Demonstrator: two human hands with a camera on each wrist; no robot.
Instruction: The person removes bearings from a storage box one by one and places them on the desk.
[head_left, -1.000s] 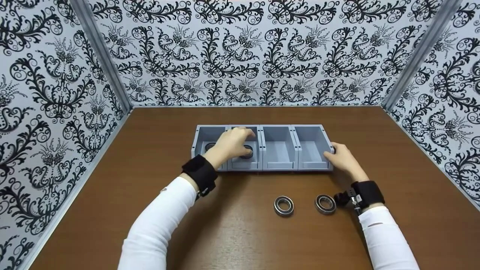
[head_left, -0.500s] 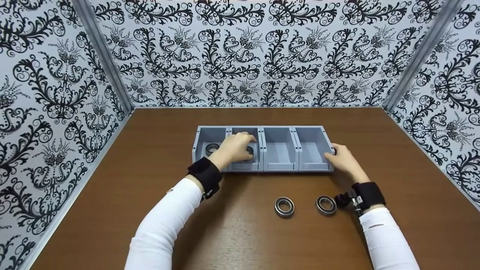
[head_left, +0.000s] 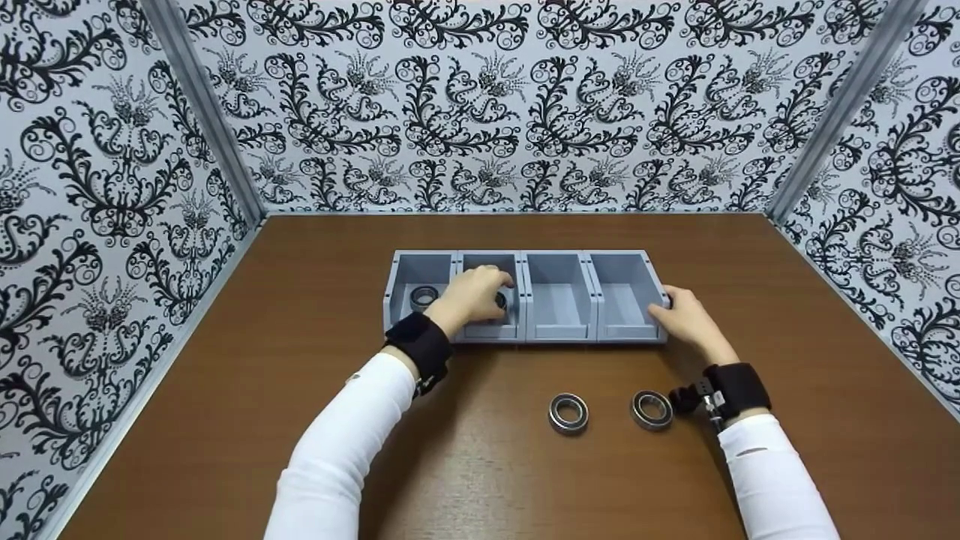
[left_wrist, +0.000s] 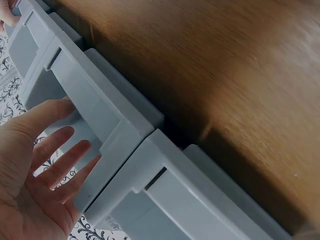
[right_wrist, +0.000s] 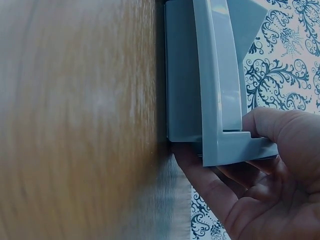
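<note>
While the first bearing (head_left: 502,301) is inside the second bin (head_left: 487,332) from the left, the step in hand seems to be the setting down of it there; the next move, I judge, calls for fingers to come free and rise over the front lip. The left hand (head_left: 474,294) curves above this bearing, fingers loosely bent; whether their tips pinch it, I cannot tell. At 9 o'clock from it, another bearing (head_left: 424,289) lies in the leftmost bin (head_left: 391,289); at 3 o'clock, the right hand (head_left: 686,315) grips the end corner of the grey bin row (head_left: 561,331). On the brown table (head_left: 480,480), one loose bearing (head_left: 568,430) lies at 5 o'clock and a further loose bearing (head_left: 651,427) at 4 o'clock. Compared with one second ago, the left wrist is shifted toward 3 o'clock, so the bearing in the leftmost bin shows more fully; the right hand stays the same.
</note>
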